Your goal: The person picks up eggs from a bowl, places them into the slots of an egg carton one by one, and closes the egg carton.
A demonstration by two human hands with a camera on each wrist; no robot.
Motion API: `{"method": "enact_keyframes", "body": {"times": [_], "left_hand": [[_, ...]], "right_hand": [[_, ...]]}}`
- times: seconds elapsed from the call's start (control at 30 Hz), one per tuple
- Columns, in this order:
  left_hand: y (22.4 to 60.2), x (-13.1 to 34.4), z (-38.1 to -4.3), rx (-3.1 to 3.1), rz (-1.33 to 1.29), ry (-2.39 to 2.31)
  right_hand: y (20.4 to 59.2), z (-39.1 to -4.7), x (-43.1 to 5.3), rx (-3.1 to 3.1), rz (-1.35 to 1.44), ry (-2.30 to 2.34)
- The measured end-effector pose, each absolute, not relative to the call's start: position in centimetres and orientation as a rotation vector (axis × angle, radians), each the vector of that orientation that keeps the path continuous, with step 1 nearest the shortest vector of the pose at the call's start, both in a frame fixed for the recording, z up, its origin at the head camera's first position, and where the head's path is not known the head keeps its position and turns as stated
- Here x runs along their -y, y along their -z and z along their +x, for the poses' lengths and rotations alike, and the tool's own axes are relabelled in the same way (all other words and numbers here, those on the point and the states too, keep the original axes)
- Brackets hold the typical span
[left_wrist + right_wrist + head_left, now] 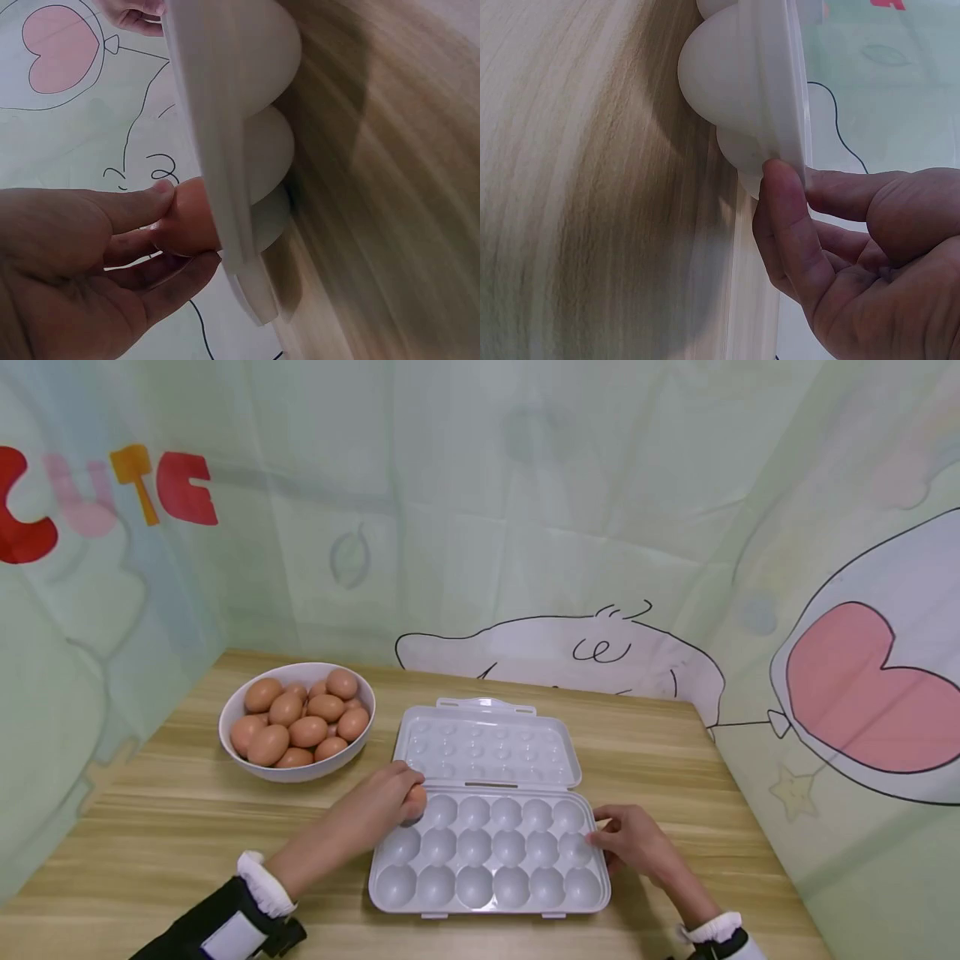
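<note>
A white plastic egg carton [492, 864] lies open on the table, its lid folded back on the far side. My left hand [382, 802] pinches a brown egg [189, 221] between thumb and fingers at the far left cup of the carton. In the left wrist view the egg's lower part is hidden behind the carton's rim. At the carton's right edge my right hand [637, 842] grips the rim, thumb on top and fingers beneath, as the right wrist view [900, 247] shows. The other cups in sight hold no eggs.
A white bowl [318, 770] heaped with several brown eggs [308, 732] stands at the back left of the wooden table [645, 743]. Printed cloth walls [480, 527] rise behind the table and at both sides.
</note>
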State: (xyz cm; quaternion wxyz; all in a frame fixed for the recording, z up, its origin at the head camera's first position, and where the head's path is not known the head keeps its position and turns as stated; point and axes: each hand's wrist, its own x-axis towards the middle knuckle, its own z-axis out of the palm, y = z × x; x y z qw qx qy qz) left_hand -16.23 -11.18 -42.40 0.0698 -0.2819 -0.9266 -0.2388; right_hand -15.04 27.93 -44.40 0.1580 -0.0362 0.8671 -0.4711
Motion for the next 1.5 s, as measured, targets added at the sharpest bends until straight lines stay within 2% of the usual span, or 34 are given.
{"method": "enact_keyframes", "body": {"times": [0.83, 1.5], "left_hand": [[44.8, 11.0, -15.6, 2.674, -0.879, 0.608], [44.6, 11.1, -15.7, 2.662, -0.904, 0.494]], "right_hand": [[45.1, -14.9, -28.1, -2.453, -0.164, 1.381], [44.6, -14.9, -28.2, -2.445, -0.205, 1.406]]}}
